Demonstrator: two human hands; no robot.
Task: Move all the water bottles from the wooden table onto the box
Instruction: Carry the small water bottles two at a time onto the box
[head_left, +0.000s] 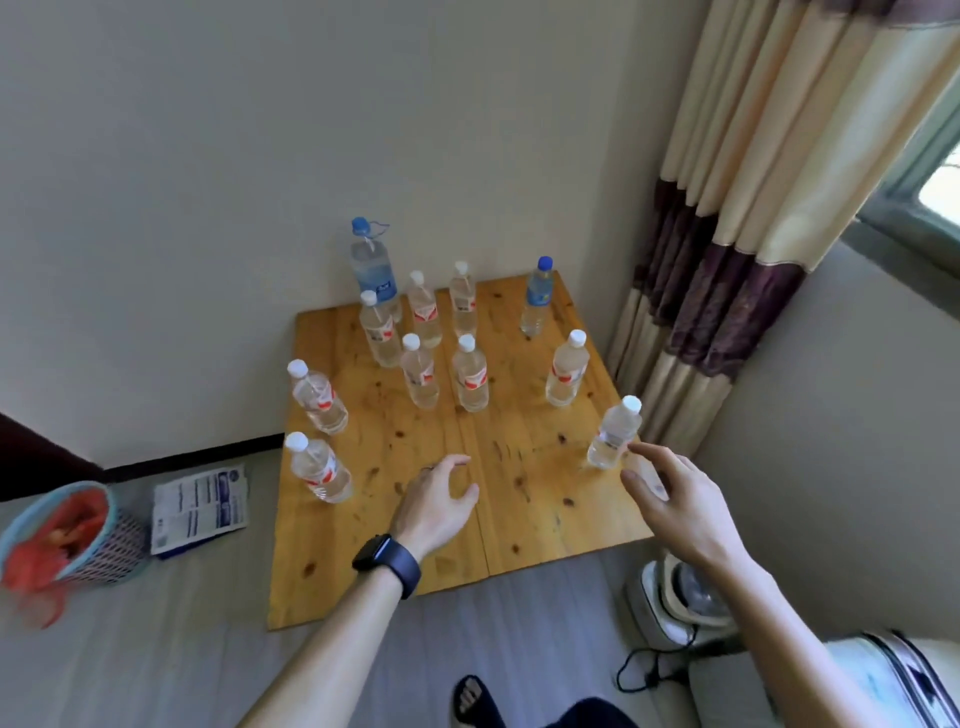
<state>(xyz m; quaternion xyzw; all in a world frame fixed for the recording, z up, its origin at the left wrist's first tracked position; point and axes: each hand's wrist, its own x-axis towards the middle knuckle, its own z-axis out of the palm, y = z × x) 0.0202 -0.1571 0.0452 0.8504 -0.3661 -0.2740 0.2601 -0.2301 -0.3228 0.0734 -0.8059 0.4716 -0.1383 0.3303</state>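
The wooden tabletop (519, 519) is sitting low in the corner of the room and is carrying every bottle in sight, so the task is looking barely begun; no box is showing clearly in this view. The tall blue-capped water bottle (373, 270) is standing upright at the far left edge and, being the biggest and seemingly full, is likely the heaviest, calling for a whole-hand wrap around its body. The small white-capped water bottles (470, 376) are standing upright across the surface, apart from one another, with a small blue-capped water bottle (536, 299) alone at the far right. The right hand (675, 501) is reaching toward the near-right bottle (614, 436), its fingers (652, 451) spread apart and arriving just beside the lower body; whether they are touching it I cannot tell. The left hand (439, 501), wearing a dark wristwatch (387, 564), is hovering over bare wood with its fingers (457, 462) loosely curled and holding nothing. These thin clear plastic bottles are probably feeling light but a little squashy and smooth, so taking hold around the labelled middle, rather than pinching the cap, is looking safest, with care being needed not to tip the neighbours.
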